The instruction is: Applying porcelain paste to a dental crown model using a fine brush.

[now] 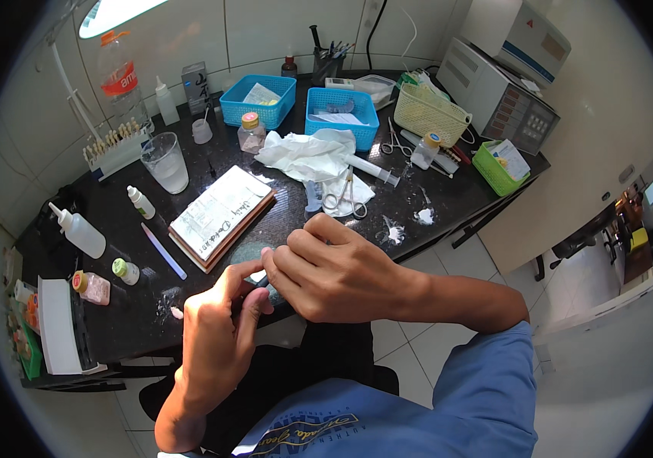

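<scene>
My two hands meet over the front edge of the dark table. My left hand (223, 317) is closed in a pinch, its thumb and index finger toward the right hand. My right hand (334, 271) is curled, fingertips against the left one's. Between them shows a small dark, slim piece (262, 282) with something pale beside it; the fingers cover most of it, so its kind is unclear. Behind the hands lies a greenish round patch (248, 252) on the table. Near it are a notebook (219, 214) with a written page and a small translucent blue cup-like piece (313, 197).
Around them on the table are scissors-like clamps (346, 197), a syringe (372, 169), crumpled white tissue (307, 153), blue baskets (258, 118), a cup of liquid (166, 164), a purple-white strip tool (164, 252) and squeeze bottles (80, 233). White powder (395, 231) is spilled at the right.
</scene>
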Demonstrator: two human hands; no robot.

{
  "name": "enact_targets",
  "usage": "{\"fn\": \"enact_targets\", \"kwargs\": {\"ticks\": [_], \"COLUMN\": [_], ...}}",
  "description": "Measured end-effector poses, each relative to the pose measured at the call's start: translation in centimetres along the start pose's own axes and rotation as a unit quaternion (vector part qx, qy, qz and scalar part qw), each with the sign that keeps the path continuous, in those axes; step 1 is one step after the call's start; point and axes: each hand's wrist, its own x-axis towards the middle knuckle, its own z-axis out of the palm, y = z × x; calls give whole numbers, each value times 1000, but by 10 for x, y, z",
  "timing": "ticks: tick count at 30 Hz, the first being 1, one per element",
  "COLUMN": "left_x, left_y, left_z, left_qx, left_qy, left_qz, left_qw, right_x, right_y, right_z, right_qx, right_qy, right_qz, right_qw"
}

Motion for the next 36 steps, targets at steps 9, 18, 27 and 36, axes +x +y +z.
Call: {"fn": "enact_targets", "kwargs": {"ticks": [9,18,27,36], "left_x": [-10,-25,-21,-23], "left_y": [-12,-37,-36,-46], "left_z": [1,-3,5,-8], "left_qx": [17,-47,8,-66], "left_qy": [258,258,242,201], "left_qz": [68,-3,16,89], "left_qw": [964,965,970,973], "right_x": [-79,-138,-147,-161], "right_y": [75,227,351,355], "right_z": [-24,-48,37,41], "right_qx": [-84,29,-2,30], "right_qy": [82,175,-325,-409], "right_qz": [255,533,523,548], "right_qw": [960,827,788,729]}}
